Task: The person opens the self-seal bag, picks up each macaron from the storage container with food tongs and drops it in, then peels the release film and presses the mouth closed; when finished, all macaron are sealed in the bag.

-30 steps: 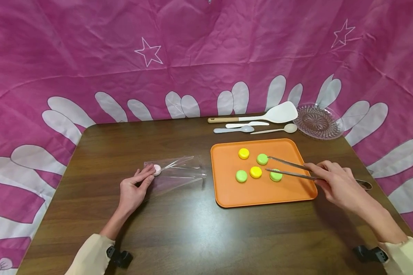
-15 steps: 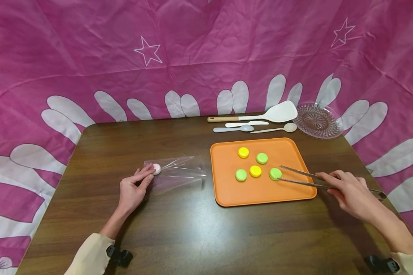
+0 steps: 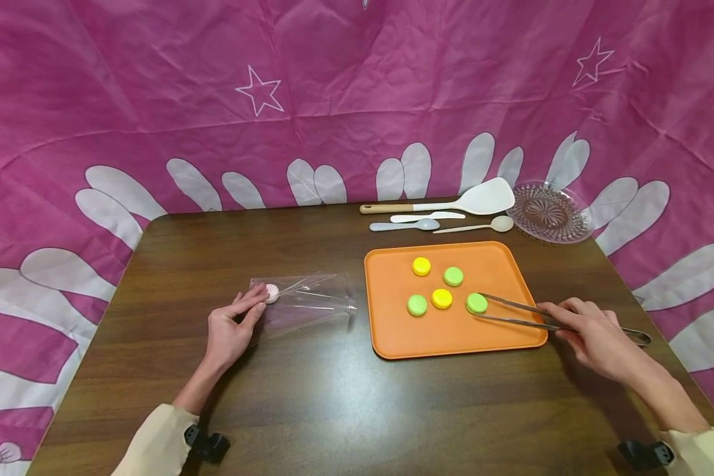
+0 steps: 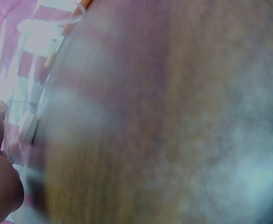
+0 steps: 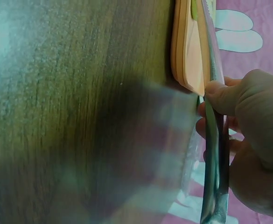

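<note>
On the left, my left hand (image 3: 233,330) pinches the edge of a clear plastic bag (image 3: 309,314) lying on the table. A pale pink macaron (image 3: 272,293) shows in the bag, right at the fingertips. In the left wrist view the thumb (image 4: 3,191) and the bag are partly cut off. My right hand (image 3: 597,340) grips metal tongs (image 3: 514,322) around their middle. Their tips stand apart, on either side of the nearest right green macaron (image 3: 476,303); whether they touch it I cannot tell. The right wrist view shows thumb and fingers around the tongs (image 5: 215,154).
An orange tray (image 3: 452,344) carries several macarons, among them a yellow macaron (image 3: 442,299) and a green macaron (image 3: 453,276). Behind it lie a white spatula (image 3: 488,196), a plastic knife (image 3: 428,216) and two spoons. A clear glass plate (image 3: 550,211) sits at the back right.
The tongs first drew back to the right from among the macarons, then came forward again, their tips now flanking the right green macaron. The left hand and bag have hardly moved.
</note>
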The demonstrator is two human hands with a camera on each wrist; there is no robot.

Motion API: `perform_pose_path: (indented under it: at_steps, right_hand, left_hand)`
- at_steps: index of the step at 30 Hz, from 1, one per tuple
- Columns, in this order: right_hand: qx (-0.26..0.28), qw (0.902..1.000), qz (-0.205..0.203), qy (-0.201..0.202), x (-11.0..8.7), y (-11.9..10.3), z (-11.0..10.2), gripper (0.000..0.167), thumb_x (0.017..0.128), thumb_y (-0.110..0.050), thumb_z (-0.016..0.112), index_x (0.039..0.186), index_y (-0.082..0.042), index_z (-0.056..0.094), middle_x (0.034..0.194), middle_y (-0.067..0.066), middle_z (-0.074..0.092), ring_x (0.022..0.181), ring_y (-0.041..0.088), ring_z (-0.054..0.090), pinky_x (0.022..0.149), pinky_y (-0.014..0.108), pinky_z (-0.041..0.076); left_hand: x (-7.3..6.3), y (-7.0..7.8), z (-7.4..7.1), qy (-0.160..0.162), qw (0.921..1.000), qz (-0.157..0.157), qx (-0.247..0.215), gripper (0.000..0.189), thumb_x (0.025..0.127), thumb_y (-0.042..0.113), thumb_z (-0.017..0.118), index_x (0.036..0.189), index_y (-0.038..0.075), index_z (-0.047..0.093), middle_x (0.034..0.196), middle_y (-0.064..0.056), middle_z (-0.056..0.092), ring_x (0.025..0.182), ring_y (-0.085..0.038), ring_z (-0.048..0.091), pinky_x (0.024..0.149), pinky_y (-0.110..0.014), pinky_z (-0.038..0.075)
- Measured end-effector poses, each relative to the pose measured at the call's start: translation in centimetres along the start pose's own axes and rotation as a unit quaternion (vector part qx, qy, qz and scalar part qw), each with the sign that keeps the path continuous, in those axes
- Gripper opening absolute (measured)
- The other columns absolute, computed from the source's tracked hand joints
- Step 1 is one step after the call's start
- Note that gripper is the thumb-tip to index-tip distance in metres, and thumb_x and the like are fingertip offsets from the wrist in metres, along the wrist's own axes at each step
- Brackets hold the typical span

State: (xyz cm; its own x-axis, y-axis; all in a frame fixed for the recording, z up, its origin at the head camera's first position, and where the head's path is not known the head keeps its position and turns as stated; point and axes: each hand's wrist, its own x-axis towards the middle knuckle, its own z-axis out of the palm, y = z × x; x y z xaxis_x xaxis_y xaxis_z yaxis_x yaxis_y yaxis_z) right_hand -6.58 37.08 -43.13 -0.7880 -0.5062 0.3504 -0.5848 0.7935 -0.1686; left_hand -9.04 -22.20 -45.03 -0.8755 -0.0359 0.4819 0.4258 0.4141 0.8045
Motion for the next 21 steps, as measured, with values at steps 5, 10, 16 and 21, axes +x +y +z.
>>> perform_pose_path:
  at_steps: [5, 10, 16, 21]
  right_hand:
    - [0.003, 1.0, -0.001, 0.0, 0.2, 0.0, 0.3, 0.063, 0.067, 0.01, 0.08, 0.124, -0.012, 0.064, 0.094, -0.002, 0.057, 0.08, 0.023, 0.054, 0.061, 0.036, 0.029]
    - [0.003, 1.0, 0.001, 0.002, 0.1, 0.1, 0.5, 0.062, 0.067, 0.01, 0.081, 0.124, -0.012, 0.065, 0.094, -0.002, 0.058, 0.08, 0.022, 0.053, 0.06, 0.034, 0.029]
    - [0.008, 0.9998, -0.008, 0.015, 0.1, 0.3, 0.8, 0.064, 0.065, 0.011, 0.08, 0.123, -0.011, 0.066, 0.094, 0.0, 0.058, 0.08, 0.023, 0.053, 0.059, 0.034, 0.03]
    - [0.012, 0.9994, -0.015, 0.027, 0.0, 0.5, 1.3, 0.065, 0.063, 0.013, 0.08, 0.122, -0.01, 0.065, 0.095, 0.002, 0.06, 0.079, 0.025, 0.054, 0.058, 0.035, 0.031]
  left_hand:
    - [0.0, -0.1, 0.0, 0.001, 1.0, -0.006, -0.005, 0.016, 0.082, -0.022, 0.068, 0.096, -0.015, 0.073, 0.112, -0.031, 0.066, 0.113, -0.053, 0.057, 0.103, -0.063, 0.035]
    - [0.0, 0.0, 0.0, 0.0, 1.0, -0.006, -0.007, 0.016, 0.082, -0.022, 0.068, 0.096, -0.015, 0.073, 0.112, -0.031, 0.066, 0.114, -0.053, 0.057, 0.103, -0.063, 0.035]
    - [0.0, 0.1, 0.0, 0.004, 1.0, -0.008, 0.0, 0.016, 0.082, -0.021, 0.068, 0.097, -0.015, 0.073, 0.112, -0.03, 0.067, 0.113, -0.052, 0.058, 0.102, -0.062, 0.035]
    - [0.0, 0.1, 0.0, 0.004, 1.0, -0.009, -0.001, 0.016, 0.083, -0.021, 0.068, 0.097, -0.015, 0.073, 0.111, -0.03, 0.067, 0.112, -0.052, 0.058, 0.103, -0.062, 0.035]
